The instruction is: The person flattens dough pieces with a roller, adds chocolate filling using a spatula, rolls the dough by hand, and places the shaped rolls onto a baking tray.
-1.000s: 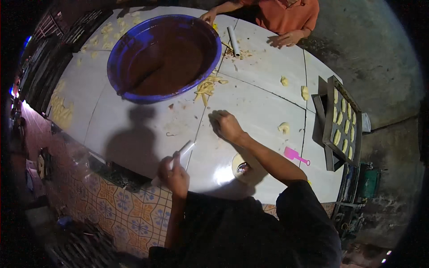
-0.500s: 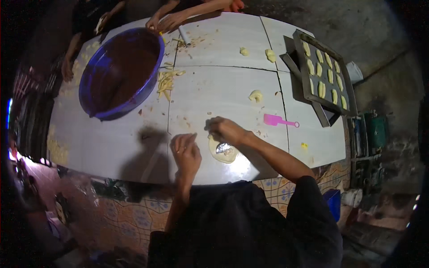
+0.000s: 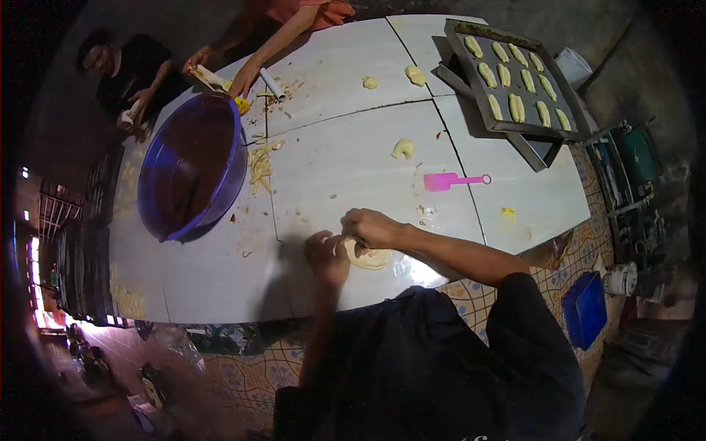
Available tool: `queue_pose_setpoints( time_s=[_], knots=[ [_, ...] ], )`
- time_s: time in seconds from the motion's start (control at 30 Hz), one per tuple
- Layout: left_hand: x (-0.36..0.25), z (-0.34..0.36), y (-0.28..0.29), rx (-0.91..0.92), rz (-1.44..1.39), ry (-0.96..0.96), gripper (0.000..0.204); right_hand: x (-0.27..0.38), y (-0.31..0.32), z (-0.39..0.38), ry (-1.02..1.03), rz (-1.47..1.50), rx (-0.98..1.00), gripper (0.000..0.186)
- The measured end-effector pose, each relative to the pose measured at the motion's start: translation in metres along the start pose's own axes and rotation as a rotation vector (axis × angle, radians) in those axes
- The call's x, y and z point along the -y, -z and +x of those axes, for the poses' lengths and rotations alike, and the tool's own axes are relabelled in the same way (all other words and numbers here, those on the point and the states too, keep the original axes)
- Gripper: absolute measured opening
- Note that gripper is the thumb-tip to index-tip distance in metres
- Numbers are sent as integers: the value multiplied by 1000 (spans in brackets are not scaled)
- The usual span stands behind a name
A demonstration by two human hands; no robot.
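Note:
A flat round of pale dough (image 3: 371, 260) lies on the white tabletop close in front of me, with a little brown filling on it. My right hand (image 3: 372, 229) pinches its far edge, fingers curled. Beside it, my left hand (image 3: 327, 257) has its fingers closed at the dough's left edge; its fingertips are partly in shadow. Beyond my hands rests a curled dough piece (image 3: 404, 149), with a pink spatula (image 3: 452, 181) to its right. Two dough lumps (image 3: 415, 76) lie farther back.
A metal tray (image 3: 494, 126) holding rows of shaped dough sits at the far right. At the left stands a large purple basin (image 3: 239, 158) with brown contents, beside yellowish strips (image 3: 259, 167). Two people work across the table. A blue crate (image 3: 585, 309) is on the floor.
My left hand has come right to the dough's edge, beside my right hand. The view has shifted, and one person across the table now holds up a pale piece above the basin.

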State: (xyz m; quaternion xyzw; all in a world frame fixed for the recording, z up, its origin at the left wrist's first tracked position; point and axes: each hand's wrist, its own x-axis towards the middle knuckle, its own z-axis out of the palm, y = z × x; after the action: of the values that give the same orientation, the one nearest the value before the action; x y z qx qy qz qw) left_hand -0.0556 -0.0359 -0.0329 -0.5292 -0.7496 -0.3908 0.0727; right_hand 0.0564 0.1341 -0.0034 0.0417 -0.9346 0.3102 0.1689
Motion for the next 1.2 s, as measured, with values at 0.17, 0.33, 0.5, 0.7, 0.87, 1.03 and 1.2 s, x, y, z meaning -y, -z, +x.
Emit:
queue_pose_setpoints(
  time_s=[0.17, 0.33, 0.5, 0.7, 0.87, 1.03, 1.2],
  knots=[
    [-33, -2, 8, 12, 19, 8, 14, 8, 10, -25, -135, 55, 105, 20],
    [-55, -14, 21, 125, -3, 98, 17, 25, 16, -48, -96, 71, 51, 14],
    [-69, -22, 36, 204, -60, -25, 23, 62, 12, -80, -205, 126, -174, 24],
    [-62, -12, 11, 10, -5, 64, 12, 58, -4, -75, -278, 147, -449, 20],
    [-64, 12, 7, 112, 79, 45, 19, 36, 6, -57, -456, 127, -327, 20],
    [-74, 11, 21, 151, 47, -22, 46, 49, 11, -73, -193, -54, -209, 40],
    [-45, -2, 9, 240, 49, -97, 28, 35, -4, -73, -383, 49, -194, 31]
  ],
)
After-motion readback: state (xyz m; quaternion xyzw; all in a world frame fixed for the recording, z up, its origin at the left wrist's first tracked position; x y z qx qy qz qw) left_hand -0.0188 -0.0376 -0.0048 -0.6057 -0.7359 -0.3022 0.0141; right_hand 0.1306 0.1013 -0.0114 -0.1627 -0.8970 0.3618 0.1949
